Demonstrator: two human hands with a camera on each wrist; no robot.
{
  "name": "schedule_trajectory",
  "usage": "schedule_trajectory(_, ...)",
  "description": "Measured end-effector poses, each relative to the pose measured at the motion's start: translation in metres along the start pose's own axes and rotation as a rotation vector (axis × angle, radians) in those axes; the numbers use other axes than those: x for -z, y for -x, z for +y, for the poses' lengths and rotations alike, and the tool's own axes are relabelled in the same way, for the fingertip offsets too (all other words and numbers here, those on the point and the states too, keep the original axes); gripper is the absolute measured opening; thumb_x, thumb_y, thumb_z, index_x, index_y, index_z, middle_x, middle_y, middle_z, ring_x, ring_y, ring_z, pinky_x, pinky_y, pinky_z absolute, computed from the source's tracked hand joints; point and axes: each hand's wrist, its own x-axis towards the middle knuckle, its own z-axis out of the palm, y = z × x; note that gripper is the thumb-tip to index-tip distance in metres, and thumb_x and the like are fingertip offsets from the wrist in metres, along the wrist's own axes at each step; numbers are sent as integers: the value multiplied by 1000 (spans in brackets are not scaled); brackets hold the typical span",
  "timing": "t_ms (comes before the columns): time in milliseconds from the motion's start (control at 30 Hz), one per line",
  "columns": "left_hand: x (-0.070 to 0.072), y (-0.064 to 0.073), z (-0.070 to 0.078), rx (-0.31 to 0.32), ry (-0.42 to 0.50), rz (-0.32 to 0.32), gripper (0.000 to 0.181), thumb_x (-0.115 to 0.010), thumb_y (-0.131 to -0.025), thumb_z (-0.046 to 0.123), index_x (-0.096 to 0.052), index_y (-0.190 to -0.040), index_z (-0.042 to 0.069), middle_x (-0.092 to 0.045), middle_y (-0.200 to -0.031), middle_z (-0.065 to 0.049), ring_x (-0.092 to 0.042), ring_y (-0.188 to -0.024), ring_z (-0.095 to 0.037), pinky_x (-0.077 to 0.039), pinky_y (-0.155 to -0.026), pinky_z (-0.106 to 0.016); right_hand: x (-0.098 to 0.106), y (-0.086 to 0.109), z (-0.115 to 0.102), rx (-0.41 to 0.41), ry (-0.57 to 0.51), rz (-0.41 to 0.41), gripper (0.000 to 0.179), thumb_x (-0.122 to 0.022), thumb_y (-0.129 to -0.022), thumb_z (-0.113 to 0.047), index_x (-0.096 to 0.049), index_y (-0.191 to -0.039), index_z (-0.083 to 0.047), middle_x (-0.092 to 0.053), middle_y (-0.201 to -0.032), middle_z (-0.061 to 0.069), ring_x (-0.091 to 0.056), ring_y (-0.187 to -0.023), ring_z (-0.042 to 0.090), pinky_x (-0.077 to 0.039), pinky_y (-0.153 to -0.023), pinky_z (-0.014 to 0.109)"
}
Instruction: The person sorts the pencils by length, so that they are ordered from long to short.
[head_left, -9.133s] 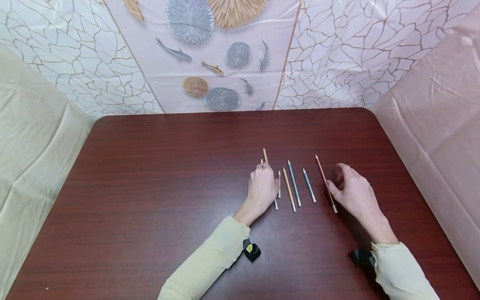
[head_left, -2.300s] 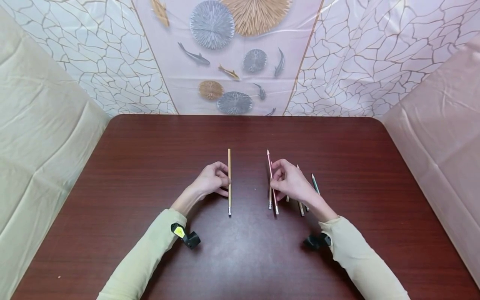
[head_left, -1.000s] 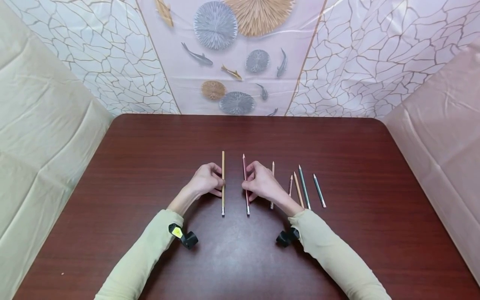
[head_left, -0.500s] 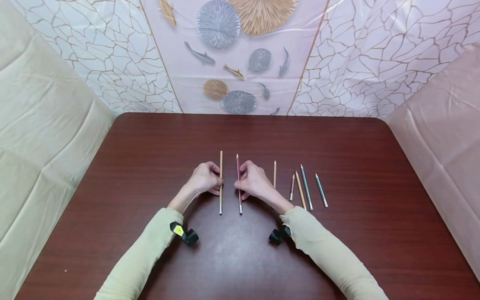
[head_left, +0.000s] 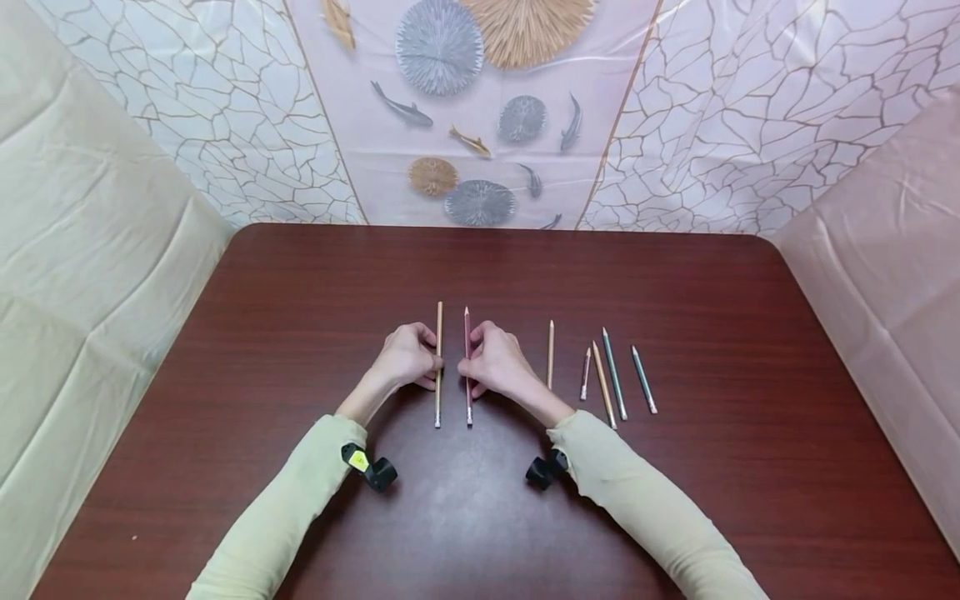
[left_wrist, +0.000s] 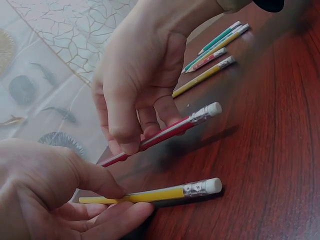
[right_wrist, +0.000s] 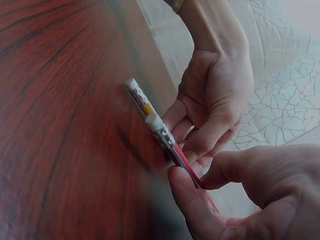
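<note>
My left hand (head_left: pixel 405 357) pinches a long yellow pencil (left_wrist: pixel 165 194) between thumb and fingers; its white eraser end points toward me. Just right of it, my right hand (head_left: pixel 498 360) pinches a red pencil (head_left: pixel 467 321) with a sharpened tip at the far end and a white eraser at the near end. Both pencils stand nearly parallel, a narrow gap between them in the head view. From the right wrist view, the red pencil's eraser (right_wrist: pixel 153 121) overlaps the yellow pencil (right_wrist: pixel 148 108) behind it.
Right of my hands lie a yellow pencil (head_left: pixel 551 350), a short red one (head_left: pixel 585 375), another yellow one (head_left: pixel 602 379), a long teal one (head_left: pixel 612 371) and a shorter teal one (head_left: pixel 642 379). The dark wooden table (head_left: pixel 300 275) meets a patterned wall cloth behind.
My right hand has brought the red pencil leftward from the right side, close to the yellow one. My left hand, earlier over the pencil group, has taken the yellow pencil left.
</note>
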Motion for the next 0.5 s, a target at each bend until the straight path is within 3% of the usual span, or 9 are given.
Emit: schedule_trajectory(500, 3, 2, -1, -16, -57, 26, 28, -69, -77, -13, -58, -102, -5, -65, -73, -15, -67, -56, -20, -57, -50, -35, -13, -2, 0, 19, 69, 18, 37, -67, -79, 2, -52, -112, 8, -66, -72, 7, -66, -46, 22, -54, -44, 32)
